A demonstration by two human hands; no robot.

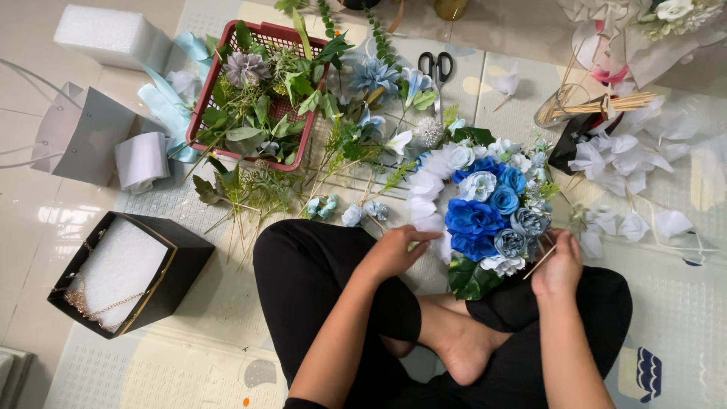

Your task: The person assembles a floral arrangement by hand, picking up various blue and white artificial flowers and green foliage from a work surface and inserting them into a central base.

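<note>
Person sitting cross-legged on the floor mat [227,303], knees boxing in the near edge; open mat showing only lower left. Left hand [395,251] lying palm-down, fingers loosely curled against the white petals on the bouquet's left rim, grasping nothing that I can tell. Right hand [559,266] clenching a thin wooden stick [539,262], tip angling into the bouquet [485,212]. Bouquet sitting just ahead of the knees: blue roses centre, white blooms around, green leaves. Farther out: red basket [261,91] of greenery, scissors [435,68], crowding the far side.
</note>
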